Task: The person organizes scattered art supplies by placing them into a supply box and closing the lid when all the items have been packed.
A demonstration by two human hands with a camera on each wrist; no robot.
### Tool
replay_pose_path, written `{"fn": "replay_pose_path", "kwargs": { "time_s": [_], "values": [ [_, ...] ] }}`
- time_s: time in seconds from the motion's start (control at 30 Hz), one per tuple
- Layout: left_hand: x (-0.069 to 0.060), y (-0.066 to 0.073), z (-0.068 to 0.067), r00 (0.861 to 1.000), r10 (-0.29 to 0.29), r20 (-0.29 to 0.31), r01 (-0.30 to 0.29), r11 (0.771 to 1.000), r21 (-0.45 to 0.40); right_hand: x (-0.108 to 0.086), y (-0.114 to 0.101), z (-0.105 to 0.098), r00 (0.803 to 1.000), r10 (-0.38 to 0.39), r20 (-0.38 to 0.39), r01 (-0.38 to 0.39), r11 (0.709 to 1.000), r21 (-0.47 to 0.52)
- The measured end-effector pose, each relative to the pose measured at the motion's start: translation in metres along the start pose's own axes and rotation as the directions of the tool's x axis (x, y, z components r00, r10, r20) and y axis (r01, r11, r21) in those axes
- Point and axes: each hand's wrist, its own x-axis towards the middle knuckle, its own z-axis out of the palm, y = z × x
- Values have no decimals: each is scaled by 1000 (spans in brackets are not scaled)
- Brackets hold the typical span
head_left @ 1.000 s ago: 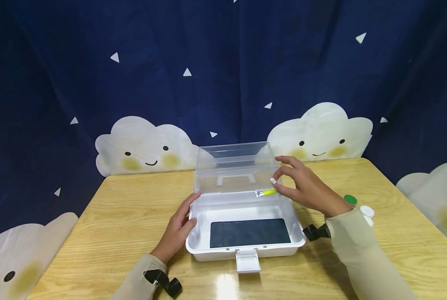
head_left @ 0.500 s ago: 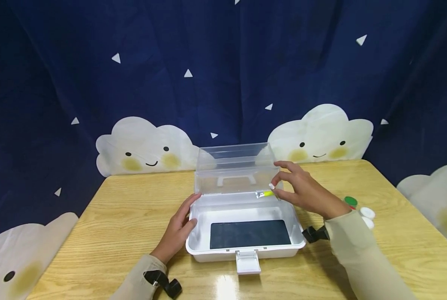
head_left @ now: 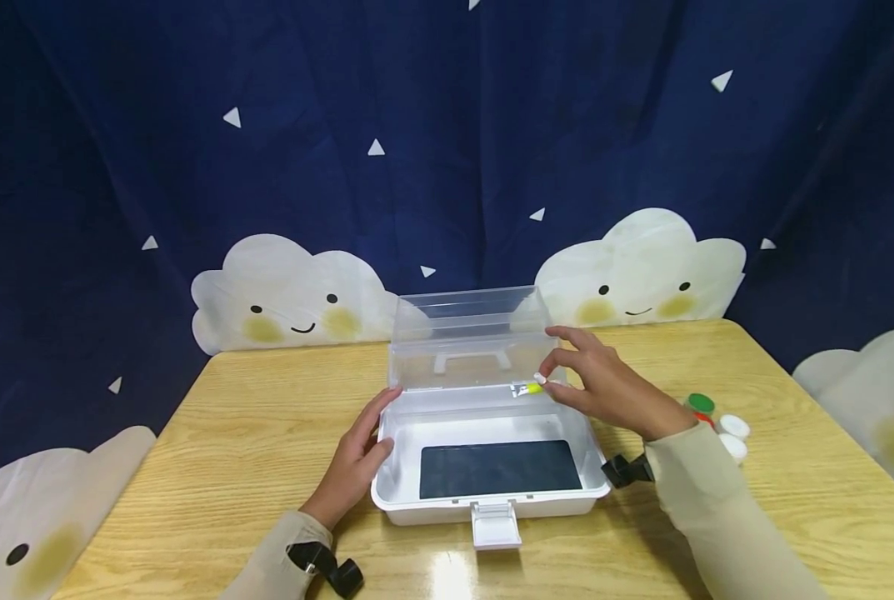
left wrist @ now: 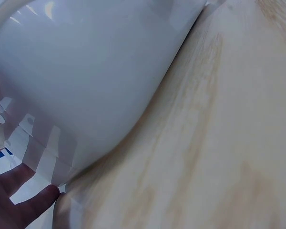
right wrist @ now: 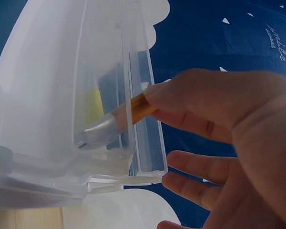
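Between thumb and index finger, my right hand [head_left: 607, 385] pinches a small yellow tube [head_left: 525, 389] with a silver end and a white cap [head_left: 540, 378]. It is over the back right of a white box [head_left: 417, 504] whose clear lid [head_left: 469, 312] stands raised. In the right wrist view the tube [right wrist: 138, 109] looks orange, its silver end [right wrist: 102, 132] tilted down beside clear plastic. My left hand [head_left: 352, 462] rests against the box's left side with fairly straight fingers. In the left wrist view, fingertips of the left hand [left wrist: 19, 202] touch the box edge [left wrist: 86, 90].
A dark rectangular panel [head_left: 499, 468] lies in the box. The box's front latch [head_left: 496, 525] hangs down over the wooden table [head_left: 267, 433]. Right of my right wrist stand small containers with a green lid [head_left: 701, 403] and white lids [head_left: 735, 427]. A blue curtain [head_left: 447, 125] hangs behind.
My right hand has moved slightly left and down with the tube, and the capped end sits lower against the back of the box. My left hand and the box have stayed in place.
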Motion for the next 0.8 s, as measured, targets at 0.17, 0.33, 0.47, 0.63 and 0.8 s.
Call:
{"fn": "replay_pose_path", "kwargs": {
  "time_s": [0.17, 0.33, 0.47, 0.63, 0.8],
  "values": [
    [0, 20, -1, 1000, 16, 10, -16, 1000, 10, 1, -1, 2, 1000, -9, 1, 9, 1000, -22],
    [0, 30, -2, 1000, 10, 23, -10, 1000, 16, 2, -1, 3, 1000, -24, -1, 24, 998, -50],
    [0, 29, -2, 1000, 10, 21, -10, 1000, 9, 1, -1, 4, 998, -53, -18, 51, 996, -76],
    [0, 27, -2, 999, 23, 23, -23, 1000, 7, 2, -3, 6, 998, -63, -28, 60, 993, -97],
    [0, 29, -2, 1000, 15, 26, -15, 1000, 6, 2, -5, 5, 1000, -29, -10, 28, 995, -98]
  ]
}}
